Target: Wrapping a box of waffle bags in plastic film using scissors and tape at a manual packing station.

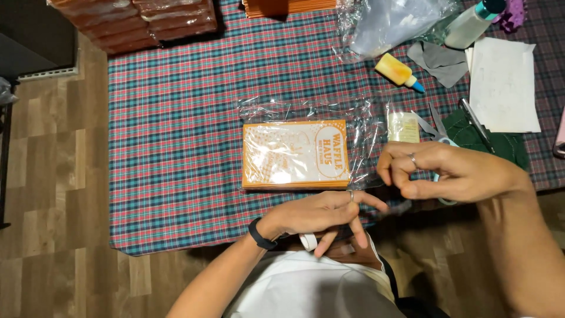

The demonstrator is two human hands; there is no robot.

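The left hand hovers at the plaid-covered bench's near edge, fingers spread, grip holding nothing I can make out; the right hand pinches thumb to fingertips, contents unclear; the orange packet stack in clear wrap lies just beyond them; scissors lie behind the right hand.

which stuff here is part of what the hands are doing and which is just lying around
In hand:
left hand
right hand
stack of orange paper bags in a clear plastic wrapper

Lying about:
scissors
yellow glue bottle
pen
white paper sheets
grey cloth
wrapped orange stacks
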